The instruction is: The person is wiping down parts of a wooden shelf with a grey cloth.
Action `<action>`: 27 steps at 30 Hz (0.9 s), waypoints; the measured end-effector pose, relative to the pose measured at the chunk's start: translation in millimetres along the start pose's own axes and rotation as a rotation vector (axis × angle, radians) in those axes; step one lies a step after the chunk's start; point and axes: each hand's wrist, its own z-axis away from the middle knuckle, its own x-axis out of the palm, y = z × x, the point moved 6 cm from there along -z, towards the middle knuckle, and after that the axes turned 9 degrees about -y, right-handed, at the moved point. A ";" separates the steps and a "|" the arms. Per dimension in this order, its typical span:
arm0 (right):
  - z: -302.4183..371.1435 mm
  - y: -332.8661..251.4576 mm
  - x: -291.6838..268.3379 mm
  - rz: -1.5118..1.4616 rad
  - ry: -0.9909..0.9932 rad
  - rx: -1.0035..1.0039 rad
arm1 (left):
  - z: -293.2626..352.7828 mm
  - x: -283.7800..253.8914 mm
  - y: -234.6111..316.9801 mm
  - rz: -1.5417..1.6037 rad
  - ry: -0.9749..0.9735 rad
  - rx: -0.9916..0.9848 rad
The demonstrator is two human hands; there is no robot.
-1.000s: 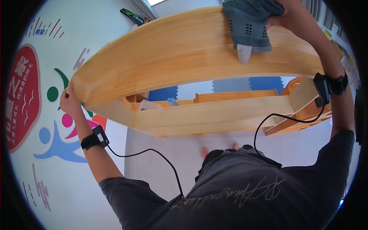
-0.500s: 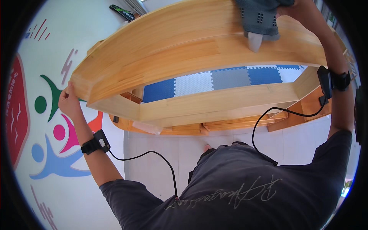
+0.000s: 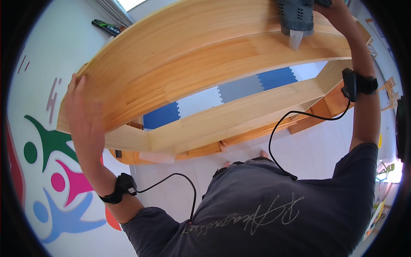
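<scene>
A long light-wood shelf unit stands in front of me, its long board spanning the view. My left hand is at the left end of this board, fingers stretched out over its edge and somewhat blurred. At the upper right, my right hand is closed on a dark grey thing with black square marks; its exact kind is unclear. From its lower end a whitish translucent flap hangs against the board. The top of the right hand's grip is cut off by the view's edge.
Blue, white and grey foam mats show through the shelf's opening. Lower wooden furniture stands nearer my feet. A painted wall is close on the left. A black-and-green case lies beyond the shelf. Cables run from both wrist straps.
My left hand has gone from gripping the board's left corner to lying with fingers stretched over it. The view has shifted; the dark grey thing appears higher and further right.
</scene>
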 end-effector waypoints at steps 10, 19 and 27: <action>13.5 42.3 7.9 -0.436 0.258 0.136 | -16.7 23.8 -9.9 -0.196 -0.025 -0.125; 44.1 0.8 -46.9 -0.491 1.077 0.176 | 8.7 41.3 -17.9 -0.188 0.032 -0.182; 223.1 -10.6 -25.0 -0.807 1.149 0.467 | -14.9 66.4 -38.5 -0.115 0.054 -0.138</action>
